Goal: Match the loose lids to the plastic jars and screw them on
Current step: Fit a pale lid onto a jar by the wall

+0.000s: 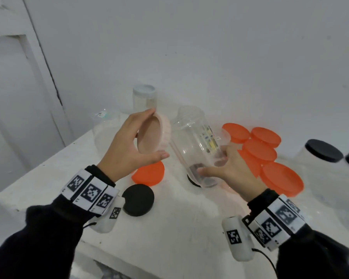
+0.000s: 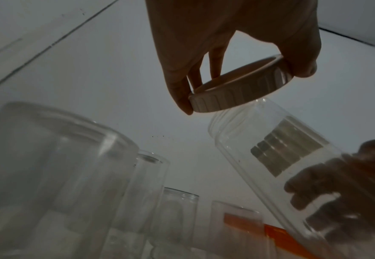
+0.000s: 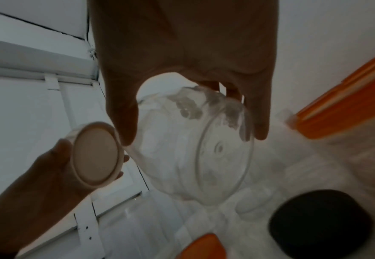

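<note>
Jar: clear plastic jar [image 1: 193, 146], lidless, tilted with its mouth up and leftward, held above the white table [image 1: 169, 228].
Lid: pale pink lid [image 1: 153, 135], just left of the jar's mouth, open side facing it; contact unclear.
Right hand: right hand [image 1: 232, 170] curled round the jar's base.
Left hand: left hand [image 1: 127, 150] pinches the pink lid by its rim.
Nearby: orange lids [image 1: 260, 148] at right, a black lid [image 1: 138, 199] near the left wrist.
</note>
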The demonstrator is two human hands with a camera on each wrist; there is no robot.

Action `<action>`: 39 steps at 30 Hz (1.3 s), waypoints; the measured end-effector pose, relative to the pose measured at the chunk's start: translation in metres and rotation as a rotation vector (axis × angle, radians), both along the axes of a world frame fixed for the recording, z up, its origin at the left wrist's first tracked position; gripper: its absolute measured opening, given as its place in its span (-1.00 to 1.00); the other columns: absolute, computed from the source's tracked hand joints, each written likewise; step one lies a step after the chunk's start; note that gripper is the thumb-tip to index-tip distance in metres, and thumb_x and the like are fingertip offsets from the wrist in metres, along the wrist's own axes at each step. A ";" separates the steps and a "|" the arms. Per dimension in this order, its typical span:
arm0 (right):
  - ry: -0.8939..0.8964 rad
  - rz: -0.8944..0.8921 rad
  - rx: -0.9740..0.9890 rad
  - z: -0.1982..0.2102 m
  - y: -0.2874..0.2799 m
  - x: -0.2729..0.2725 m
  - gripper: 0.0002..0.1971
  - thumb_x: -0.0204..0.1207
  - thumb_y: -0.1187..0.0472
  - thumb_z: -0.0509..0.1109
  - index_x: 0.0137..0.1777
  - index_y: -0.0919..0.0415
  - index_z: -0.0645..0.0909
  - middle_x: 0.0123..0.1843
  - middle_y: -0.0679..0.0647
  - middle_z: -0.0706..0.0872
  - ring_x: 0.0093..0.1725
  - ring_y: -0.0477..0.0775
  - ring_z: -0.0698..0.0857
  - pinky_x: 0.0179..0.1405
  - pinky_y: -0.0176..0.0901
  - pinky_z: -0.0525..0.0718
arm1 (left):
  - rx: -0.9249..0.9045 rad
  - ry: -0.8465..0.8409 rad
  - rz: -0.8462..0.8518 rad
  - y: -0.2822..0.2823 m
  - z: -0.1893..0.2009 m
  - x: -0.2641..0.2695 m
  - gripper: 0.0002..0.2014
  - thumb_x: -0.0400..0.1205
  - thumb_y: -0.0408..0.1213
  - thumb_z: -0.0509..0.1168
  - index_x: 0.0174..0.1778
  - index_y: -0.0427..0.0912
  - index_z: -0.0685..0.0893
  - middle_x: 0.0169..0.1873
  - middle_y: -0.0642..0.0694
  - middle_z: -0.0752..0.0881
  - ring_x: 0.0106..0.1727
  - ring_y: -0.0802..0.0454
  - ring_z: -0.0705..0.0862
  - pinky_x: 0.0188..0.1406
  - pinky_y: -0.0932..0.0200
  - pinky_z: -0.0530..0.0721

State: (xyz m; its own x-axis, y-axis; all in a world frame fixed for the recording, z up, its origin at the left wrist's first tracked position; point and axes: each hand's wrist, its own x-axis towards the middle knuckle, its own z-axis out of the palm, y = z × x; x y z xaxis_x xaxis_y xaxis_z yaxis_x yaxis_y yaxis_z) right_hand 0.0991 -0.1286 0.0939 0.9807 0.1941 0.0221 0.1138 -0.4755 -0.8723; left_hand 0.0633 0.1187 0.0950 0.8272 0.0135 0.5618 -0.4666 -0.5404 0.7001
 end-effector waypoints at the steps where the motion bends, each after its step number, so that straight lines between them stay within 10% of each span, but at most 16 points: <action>1: 0.026 -0.002 -0.004 -0.006 -0.003 -0.001 -0.21 0.02 -0.02 0.72 0.21 0.16 0.42 0.12 0.01 0.54 0.08 -0.03 0.59 -0.19 -0.27 0.48 | -0.007 0.008 -0.011 -0.003 -0.001 0.001 -0.10 0.20 0.21 0.45 0.49 0.15 0.31 0.32 0.31 0.43 0.34 0.38 0.42 0.18 0.41 0.49; 11: 0.242 0.027 0.045 -0.054 -0.022 -0.016 -0.20 0.19 0.31 0.67 0.30 0.18 0.21 0.17 0.03 0.51 0.10 -0.12 0.57 -0.07 -0.31 0.58 | -0.086 0.087 -0.103 -0.028 -0.014 0.007 -0.15 0.15 0.22 0.45 0.37 0.18 0.34 0.32 0.26 0.46 0.31 0.35 0.47 0.12 0.47 0.53; 23: 0.276 0.174 0.002 -0.074 -0.040 -0.013 -0.08 0.15 0.18 0.71 0.39 -0.10 0.17 0.33 -0.11 0.48 0.25 -0.10 0.57 0.28 -0.04 0.59 | -0.035 0.131 -0.191 -0.049 -0.022 0.012 -0.22 0.20 0.25 0.40 0.37 0.15 0.41 0.23 0.34 0.40 0.29 0.33 0.45 0.12 0.55 0.45; 28: 0.228 0.270 0.050 -0.074 -0.042 -0.018 0.06 0.21 0.25 0.67 0.54 -0.18 0.02 0.38 -0.36 0.38 0.28 -0.24 0.53 0.13 -0.43 0.59 | -0.052 0.148 -0.209 -0.060 -0.022 0.011 -0.18 0.19 0.26 0.41 0.38 0.05 0.45 0.25 0.29 0.47 0.28 0.38 0.46 0.16 0.55 0.41; 39: 0.158 0.146 0.054 -0.079 -0.041 -0.023 -0.17 0.17 0.18 0.70 0.37 -0.10 0.30 0.36 -0.09 0.49 0.31 -0.07 0.52 0.23 -0.15 0.63 | 0.097 0.194 -0.279 -0.084 -0.010 0.009 -0.15 0.13 0.29 0.39 0.38 0.14 0.43 0.18 0.44 0.43 0.32 0.35 0.39 0.26 0.50 0.32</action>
State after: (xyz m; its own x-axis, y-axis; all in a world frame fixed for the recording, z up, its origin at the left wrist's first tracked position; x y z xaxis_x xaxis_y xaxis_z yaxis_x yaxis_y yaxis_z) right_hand 0.0759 -0.1692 0.0153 0.9343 0.3373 -0.1158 0.0377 -0.4165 -0.9084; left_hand 0.0719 0.0349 0.0847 0.8829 -0.2743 0.3810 -0.4690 -0.4793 0.7418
